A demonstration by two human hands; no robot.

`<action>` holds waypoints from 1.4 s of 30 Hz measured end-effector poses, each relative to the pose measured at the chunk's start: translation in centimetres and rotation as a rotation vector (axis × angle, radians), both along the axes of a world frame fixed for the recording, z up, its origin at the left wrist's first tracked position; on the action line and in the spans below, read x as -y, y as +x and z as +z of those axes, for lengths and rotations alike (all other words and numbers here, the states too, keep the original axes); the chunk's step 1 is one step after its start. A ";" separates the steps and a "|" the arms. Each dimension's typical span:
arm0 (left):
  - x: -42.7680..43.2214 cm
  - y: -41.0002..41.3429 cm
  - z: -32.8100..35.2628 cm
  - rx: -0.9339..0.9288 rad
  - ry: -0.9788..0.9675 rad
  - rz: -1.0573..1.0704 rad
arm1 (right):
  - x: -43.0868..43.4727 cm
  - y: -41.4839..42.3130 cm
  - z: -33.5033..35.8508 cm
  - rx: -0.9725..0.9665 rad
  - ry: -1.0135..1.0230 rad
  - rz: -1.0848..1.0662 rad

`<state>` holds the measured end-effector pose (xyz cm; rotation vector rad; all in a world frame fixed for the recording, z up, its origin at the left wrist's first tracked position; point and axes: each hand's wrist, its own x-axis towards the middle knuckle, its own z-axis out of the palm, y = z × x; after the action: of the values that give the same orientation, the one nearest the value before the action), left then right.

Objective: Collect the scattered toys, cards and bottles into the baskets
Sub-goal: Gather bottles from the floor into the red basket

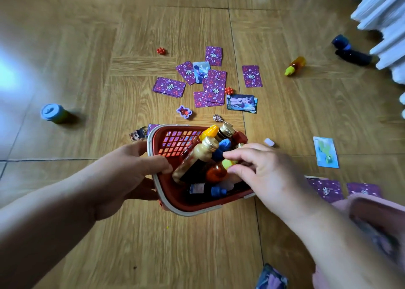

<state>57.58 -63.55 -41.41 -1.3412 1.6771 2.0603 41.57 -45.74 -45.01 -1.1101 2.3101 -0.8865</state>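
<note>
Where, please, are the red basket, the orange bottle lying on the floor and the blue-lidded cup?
red basket point(179, 143): head view, on its far mesh wall.
orange bottle point(298, 63): head view, on its amber body.
blue-lidded cup point(50, 111): head view, on its lid.

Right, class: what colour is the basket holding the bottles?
The basket is red with a pale rim, clearest in the head view.

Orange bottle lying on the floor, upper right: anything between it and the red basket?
Nothing upright. Only flat cards lie on the floor between the orange bottle and the red basket. The right hand is busy, pinching a second bottle inside the basket; the left hand grips its rim.
</note>
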 end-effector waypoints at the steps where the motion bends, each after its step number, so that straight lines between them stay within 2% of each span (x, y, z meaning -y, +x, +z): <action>1: -0.1 0.3 0.2 -0.005 0.002 -0.011 | 0.2 0.2 0.3 -0.003 0.032 0.004; 5: -0.6 1.2 0.6 0.007 -0.018 -0.005 | 0.5 1.0 1.1 0.165 0.106 -0.045; 9: -1.2 1.9 0.8 0.031 -0.007 -0.011 | 0.5 2.1 1.2 0.172 0.077 -0.109; 13: -1.3 2.4 0.9 0.040 0.004 0.003 | -0.1 2.8 1.5 0.046 0.142 -0.101; 16: -1.2 2.6 0.9 0.041 0.014 0.027 | -0.6 3.1 1.8 -0.134 0.054 -0.145; 17: -1.2 2.6 0.9 0.040 0.014 0.032 | -0.7 3.2 2.2 -0.197 0.093 -0.138; 19: -1.2 2.6 0.8 0.037 0.010 0.038 | -0.9 3.5 2.7 -0.276 0.357 -0.014; 22: -1.3 2.6 0.7 0.023 -0.009 0.045 | -0.3 4.2 2.6 -0.265 0.669 0.138; 24: -1.3 2.5 0.6 0.013 -0.021 0.044 | 0.4 4.7 2.2 -0.183 0.748 0.123; 31: -1.4 2.9 -0.1 0.015 -0.030 0.045 | 1.2 6.0 2.5 -0.143 0.881 0.141; 36: -1.6 3.6 -0.7 0.003 -0.040 0.040 | 1.3 6.6 2.4 -0.120 0.891 0.127; 42: -1.5 4.6 -1.2 -0.024 -0.006 0.055 | 0.7 7.1 2.4 -0.174 0.727 0.052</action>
<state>62.18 -62.08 -42.59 -1.3850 1.6758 2.1113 48.63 -46.42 -42.58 -0.9256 2.4050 0.1010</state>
